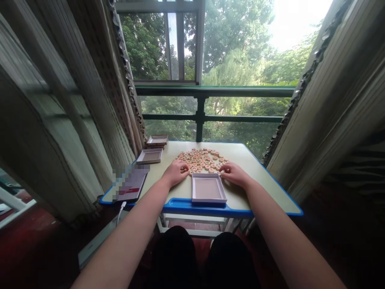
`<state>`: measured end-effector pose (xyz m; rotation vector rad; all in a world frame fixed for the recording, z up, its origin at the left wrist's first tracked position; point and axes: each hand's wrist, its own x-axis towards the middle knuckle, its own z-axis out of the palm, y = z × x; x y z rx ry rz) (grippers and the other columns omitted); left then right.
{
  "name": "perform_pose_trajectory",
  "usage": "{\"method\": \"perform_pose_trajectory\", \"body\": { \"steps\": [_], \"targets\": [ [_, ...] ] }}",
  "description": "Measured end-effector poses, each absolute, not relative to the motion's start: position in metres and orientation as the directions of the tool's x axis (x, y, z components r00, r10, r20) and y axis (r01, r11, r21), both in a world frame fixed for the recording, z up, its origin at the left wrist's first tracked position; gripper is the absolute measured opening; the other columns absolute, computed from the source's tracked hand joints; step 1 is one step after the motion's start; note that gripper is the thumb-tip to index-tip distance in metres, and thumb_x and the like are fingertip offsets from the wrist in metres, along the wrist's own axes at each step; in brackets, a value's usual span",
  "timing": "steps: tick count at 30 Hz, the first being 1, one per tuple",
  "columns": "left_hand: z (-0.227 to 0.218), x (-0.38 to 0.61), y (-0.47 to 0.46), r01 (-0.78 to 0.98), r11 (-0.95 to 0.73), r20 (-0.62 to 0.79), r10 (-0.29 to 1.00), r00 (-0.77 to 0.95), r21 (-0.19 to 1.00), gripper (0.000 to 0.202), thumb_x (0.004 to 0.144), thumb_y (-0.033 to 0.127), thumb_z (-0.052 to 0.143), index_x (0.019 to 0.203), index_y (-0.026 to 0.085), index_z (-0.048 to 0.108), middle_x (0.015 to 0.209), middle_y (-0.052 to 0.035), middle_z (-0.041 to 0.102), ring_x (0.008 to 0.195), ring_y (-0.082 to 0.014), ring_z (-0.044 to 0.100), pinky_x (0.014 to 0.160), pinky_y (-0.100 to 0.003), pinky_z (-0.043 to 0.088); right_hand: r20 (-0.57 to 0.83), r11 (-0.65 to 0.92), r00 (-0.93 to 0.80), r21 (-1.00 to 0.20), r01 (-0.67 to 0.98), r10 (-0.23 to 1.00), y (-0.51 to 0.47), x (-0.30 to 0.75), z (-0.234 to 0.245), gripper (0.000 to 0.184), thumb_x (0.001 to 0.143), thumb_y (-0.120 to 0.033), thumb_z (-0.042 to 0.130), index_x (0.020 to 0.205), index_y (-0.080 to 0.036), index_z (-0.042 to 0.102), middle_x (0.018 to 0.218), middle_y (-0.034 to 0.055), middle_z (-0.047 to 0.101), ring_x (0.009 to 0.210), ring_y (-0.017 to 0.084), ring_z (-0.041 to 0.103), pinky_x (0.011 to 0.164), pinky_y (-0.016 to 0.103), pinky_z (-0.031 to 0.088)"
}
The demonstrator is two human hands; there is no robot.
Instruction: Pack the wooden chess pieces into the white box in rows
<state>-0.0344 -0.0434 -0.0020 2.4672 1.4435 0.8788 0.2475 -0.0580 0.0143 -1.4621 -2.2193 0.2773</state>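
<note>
- Across the pale, blue-edged table (240, 156), a broad cluster of round wooden pieces (207, 166), some marked in red, is being flanked by two bare hands.
- At the cluster's near left edge, the left hand (176, 172) is being held with fingers curled and thumb near the fingertips, right beside the pieces; whether one is being pinched cannot be told.
- At the near right edge, the right hand (234, 172) is being held with thumb and forefinger bent toward each other by a piece; whether it is being gripped cannot be told.
- Between the forearms, a shallow square box (208, 189) is being supported at the table's near side, just short of the pieces.
- Toward the far left corner, a second shallow box (149, 156) and a small stack of boxes (157, 140) are being supported.
- Along the left edge, a dark flat object (136, 186) is being partly hidden by pixelation.
- Beyond the table, a green railing (240, 92) is being flanked by curtains (90, 80).
</note>
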Motion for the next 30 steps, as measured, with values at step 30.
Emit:
{"method": "perform_pose_trajectory", "body": {
  "steps": [30],
  "targets": [
    [-0.003, -0.031, -0.046, 0.719, -0.587, 0.432, 0.795, 0.426, 0.372, 0.017, 0.076, 0.035, 0.06, 0.083, 0.021, 0.067, 0.091, -0.0058, 0.06, 0.096, -0.024, 0.054, 0.089, -0.038, 0.043, 0.126, 0.401, -0.395, -0.511, 0.76, 0.91, -0.074, 0.234, 0.029, 0.026, 0.07, -0.037, 0.066, 0.091, -0.024, 0.074, 0.101, 0.0053, 0.067, 0.108, 0.027, 0.047, 0.1, 0.041, 0.028]
  ]
}}
